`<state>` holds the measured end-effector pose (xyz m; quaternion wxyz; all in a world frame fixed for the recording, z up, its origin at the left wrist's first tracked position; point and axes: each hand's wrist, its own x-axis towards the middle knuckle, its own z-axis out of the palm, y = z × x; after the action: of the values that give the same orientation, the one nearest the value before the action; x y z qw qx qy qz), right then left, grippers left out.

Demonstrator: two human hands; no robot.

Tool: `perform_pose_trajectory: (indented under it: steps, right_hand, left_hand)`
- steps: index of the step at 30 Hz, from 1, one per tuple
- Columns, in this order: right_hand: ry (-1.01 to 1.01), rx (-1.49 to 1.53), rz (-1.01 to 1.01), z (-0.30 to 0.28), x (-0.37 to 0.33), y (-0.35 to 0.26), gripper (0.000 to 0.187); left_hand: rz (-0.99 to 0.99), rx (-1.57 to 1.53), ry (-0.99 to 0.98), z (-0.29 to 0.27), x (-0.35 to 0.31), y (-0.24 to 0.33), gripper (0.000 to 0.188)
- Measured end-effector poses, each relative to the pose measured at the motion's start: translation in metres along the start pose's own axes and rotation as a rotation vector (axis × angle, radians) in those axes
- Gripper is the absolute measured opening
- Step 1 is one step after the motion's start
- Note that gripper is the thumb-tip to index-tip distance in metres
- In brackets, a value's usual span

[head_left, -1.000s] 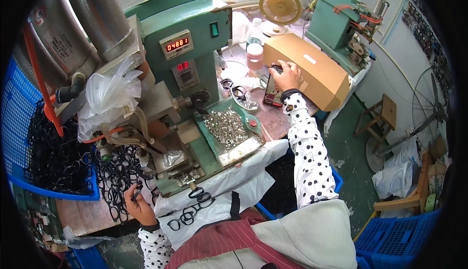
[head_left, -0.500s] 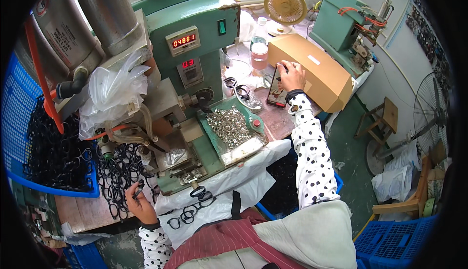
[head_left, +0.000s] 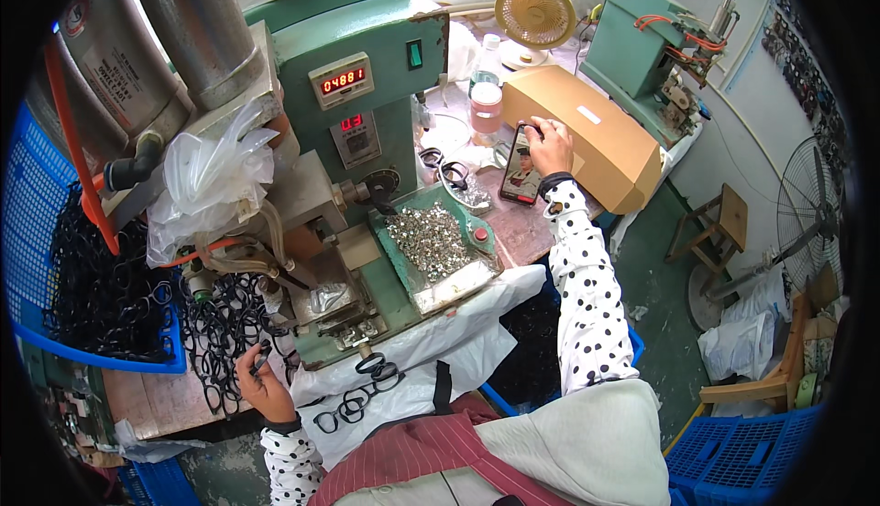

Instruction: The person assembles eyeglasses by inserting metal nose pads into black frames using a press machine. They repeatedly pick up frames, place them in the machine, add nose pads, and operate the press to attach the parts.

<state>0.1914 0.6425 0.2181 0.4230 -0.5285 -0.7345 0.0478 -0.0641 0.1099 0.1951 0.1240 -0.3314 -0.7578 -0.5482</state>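
Note:
My right hand point(head_left: 552, 148) reaches out to a phone point(head_left: 521, 171) with a lit screen, beside a cardboard box. Its fingers are closed at the phone's upper right edge. Low on the left, my left hand point(head_left: 266, 389) has its fingertips pinched on a small black piece point(head_left: 261, 356), too small to make out fully. Several black eyeglass frames point(head_left: 354, 405) lie on a white sheet right of that hand. Just behind it spreads a heap of black frames point(head_left: 220, 341). A green machine point(head_left: 357, 38) with red number displays stands in front of me.
Small metal parts point(head_left: 429, 238) fill a green tray near a red button point(head_left: 481, 232). A blue crate point(head_left: 170, 366) of black frames stands at left. Behind the phone are the cardboard box point(head_left: 587, 130), a pink-filled jar point(head_left: 487, 107) and a small fan point(head_left: 536, 16). A wooden stool point(head_left: 720, 222) stands right.
The phone screen shows a different, brighter picture, and my right hand has shifted slightly, uncovering more of it. My left hand stays in place.

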Motion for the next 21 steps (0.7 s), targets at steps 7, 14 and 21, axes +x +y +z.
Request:
perform_pose_trajectory:
  steps: [7, 14, 21]
  right_hand:
    - [-0.037, -0.016, -0.121, 0.0, -0.002, 0.012, 0.055]
    - [-0.058, 0.023, -0.104, -0.003, -0.003, 0.009, 0.057]
    - [-0.044, 0.057, -0.12, 0.0, -0.003, 0.013, 0.049]
  left_hand:
    - [-0.005, 0.034, -0.017, 0.0, 0.001, 0.004, 0.027]
    - [0.011, 0.056, -0.022, 0.001, 0.001, 0.003, 0.026]
    - [0.001, 0.045, -0.025, 0.002, 0.0, 0.001, 0.025]
